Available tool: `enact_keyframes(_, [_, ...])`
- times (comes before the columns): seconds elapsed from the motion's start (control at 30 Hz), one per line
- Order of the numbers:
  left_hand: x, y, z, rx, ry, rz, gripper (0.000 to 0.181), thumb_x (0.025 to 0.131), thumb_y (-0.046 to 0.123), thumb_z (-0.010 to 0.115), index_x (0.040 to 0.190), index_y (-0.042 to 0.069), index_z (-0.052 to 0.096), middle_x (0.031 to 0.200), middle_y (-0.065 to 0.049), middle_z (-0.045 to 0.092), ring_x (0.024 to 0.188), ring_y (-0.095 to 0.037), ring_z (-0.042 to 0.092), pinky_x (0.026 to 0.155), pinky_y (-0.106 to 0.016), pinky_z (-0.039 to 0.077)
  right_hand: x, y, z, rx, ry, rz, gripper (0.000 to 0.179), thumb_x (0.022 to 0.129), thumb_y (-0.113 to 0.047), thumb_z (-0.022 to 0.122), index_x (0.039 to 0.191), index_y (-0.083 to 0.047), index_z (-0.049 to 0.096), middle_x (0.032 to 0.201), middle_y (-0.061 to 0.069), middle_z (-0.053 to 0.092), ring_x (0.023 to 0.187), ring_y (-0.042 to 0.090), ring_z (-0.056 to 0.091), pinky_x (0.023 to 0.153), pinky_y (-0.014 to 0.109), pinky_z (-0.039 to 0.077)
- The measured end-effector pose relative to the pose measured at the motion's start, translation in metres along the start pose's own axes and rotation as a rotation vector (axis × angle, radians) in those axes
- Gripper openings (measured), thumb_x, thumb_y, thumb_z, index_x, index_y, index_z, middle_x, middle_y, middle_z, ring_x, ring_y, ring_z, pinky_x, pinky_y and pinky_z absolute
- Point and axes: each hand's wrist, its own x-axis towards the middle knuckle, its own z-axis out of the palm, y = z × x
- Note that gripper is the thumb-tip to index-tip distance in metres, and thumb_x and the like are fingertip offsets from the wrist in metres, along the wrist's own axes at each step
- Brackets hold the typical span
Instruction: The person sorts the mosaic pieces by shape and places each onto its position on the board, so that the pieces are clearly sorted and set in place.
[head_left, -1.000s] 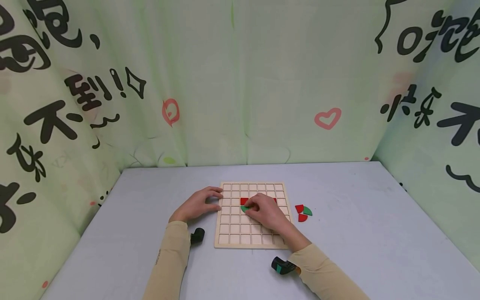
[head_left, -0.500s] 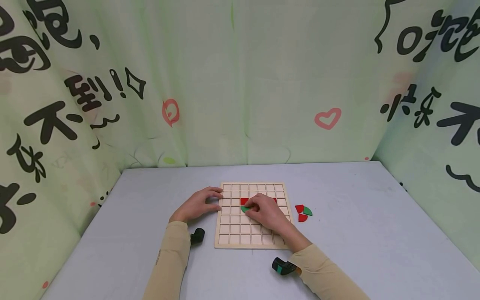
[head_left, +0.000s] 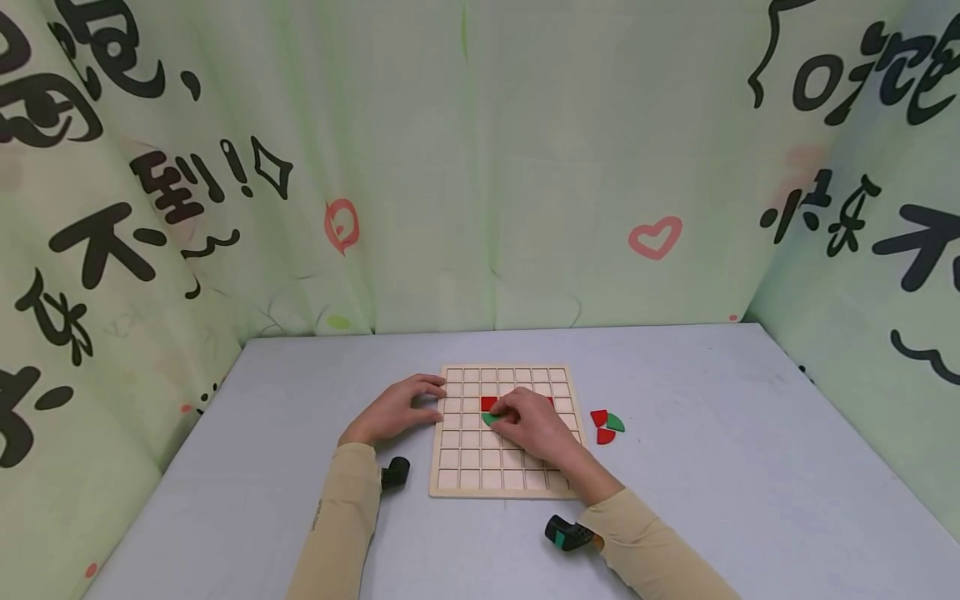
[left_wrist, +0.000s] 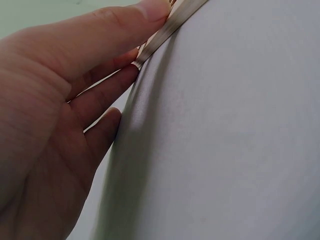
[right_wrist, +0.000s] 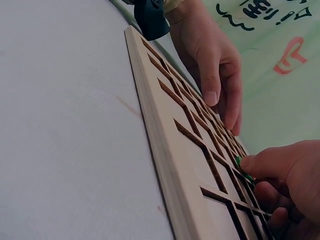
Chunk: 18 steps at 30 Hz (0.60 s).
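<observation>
Quietly, a person in beige sleeves leans both hands over a pale wooden grid board [head_left: 470,478] lying flat on a white table [head_left: 697,467], a little right of the left hand and toward the middle of the scene. From where I stand, the right hand [head_left: 534,423] reaches across the board from the near right, its fingers bent, thumb and forefinger pinching a green piece [head_left: 488,418] with a rounded edge. That piece sits at a cell left of the board's middle, just on the near side of a red square [head_left: 489,403]; the fingers hide part of it, and whether it lies flush I cannot tell. On the right hand's far side a sliver of red [head_left: 551,400] shows on the board, its shape covered.

The left hand [head_left: 397,410] rests at the board's left edge, thumb and fingers spread and only slightly bent, the tips touching the rim without wrapping round it.

Just beyond the board's right edge, three loose pieces cluster on the table: a red one [head_left: 598,417] at the far left, a green quarter-round [head_left: 616,422] to its right, and a red quarter-round [head_left: 604,436] nearest the person. Behind hangs a pale green curtain [head_left: 420,167].
</observation>
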Motion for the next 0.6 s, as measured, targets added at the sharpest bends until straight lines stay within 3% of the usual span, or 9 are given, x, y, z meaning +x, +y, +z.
enact_keyframes(0.6, [-0.0003, -0.0009, -0.0013, 0.005, -0.010, 0.016, 0.036, 0.085, 0.021, 0.077, 0.118, 0.010, 0.069, 0.140, 0.003, 0.052, 0.137, -0.022, 0.041, 0.113, -0.041, 0.035, -0.0009, -0.0002, -0.0009, 0.015, -0.005, 0.000, 0.011, 0.083, -0.009, 0.078, 0.094, -0.007, 0.074, 0.087, -0.002, 0.059, 0.072, 0.009, 0.052, 0.064, 0.021, 0.047])
